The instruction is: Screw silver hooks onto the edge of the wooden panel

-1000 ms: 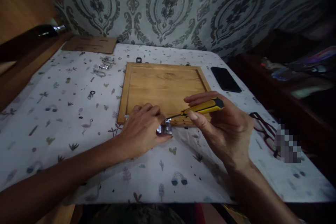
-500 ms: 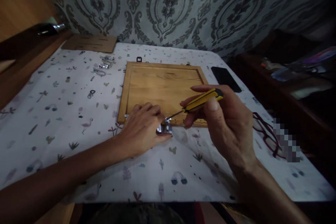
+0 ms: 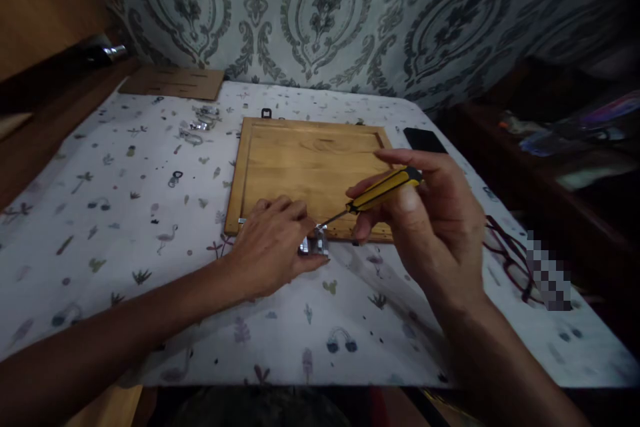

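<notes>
A wooden cabinet door [image 3: 307, 157] with a recessed panel lies flat on the table. At its near edge sits a shiny metal hinge [image 3: 316, 245]. My left hand [image 3: 273, 243] grips the hinge, thumb at its near side and curled fingers resting over the door frame. My right hand [image 3: 440, 227] holds a yellow and black screwdriver [image 3: 385, 190] by its handle, the thumb on one side and the index finger raised off it. The slanted shaft reaches down to the hinge, where the tip appears to touch; the exact contact is too small to make out.
Several metal hinges [image 3: 200, 125] are grouped at the back left, near a piece of cardboard [image 3: 173, 83]. Small hardware [image 3: 175, 179] lies left of the door. A dark phone-like slab [image 3: 424, 139] and red-framed glasses [image 3: 510, 260] are on the right. A patterned cloth [image 3: 280, 353] covers the table.
My right hand has opened its fingers somewhat around the screwdriver and the index finger has lifted, covering more of the dark slab. The left hand stays on the hinge.
</notes>
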Tool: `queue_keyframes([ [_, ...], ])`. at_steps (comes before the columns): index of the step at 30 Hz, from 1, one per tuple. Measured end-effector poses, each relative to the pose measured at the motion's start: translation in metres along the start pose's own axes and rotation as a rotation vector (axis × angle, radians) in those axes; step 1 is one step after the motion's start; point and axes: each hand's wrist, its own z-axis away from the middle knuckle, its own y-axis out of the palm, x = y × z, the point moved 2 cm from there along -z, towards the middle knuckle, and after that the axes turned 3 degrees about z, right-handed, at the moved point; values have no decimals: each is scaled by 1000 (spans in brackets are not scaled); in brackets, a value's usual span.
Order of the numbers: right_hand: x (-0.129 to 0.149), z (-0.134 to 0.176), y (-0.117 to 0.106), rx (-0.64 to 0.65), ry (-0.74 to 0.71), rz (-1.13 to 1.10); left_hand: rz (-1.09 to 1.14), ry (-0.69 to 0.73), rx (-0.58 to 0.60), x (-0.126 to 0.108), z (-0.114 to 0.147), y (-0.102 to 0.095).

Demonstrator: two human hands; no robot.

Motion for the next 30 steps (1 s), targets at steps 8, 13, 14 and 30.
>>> queue_keyframes([
  [8,1,-1,-1,-44,-40,-21,12,-12,4,1,-2,1],
  [13,2,-3,0,-36,-5,-36,8,-10,-4,1,-2,0],
  [14,3,-3,-1,-22,-6,-22,8,-12,-3,1,-2,0],
  [30,7,-5,-5,44,-35,-2,8,4,-31,2,-1,2],
])
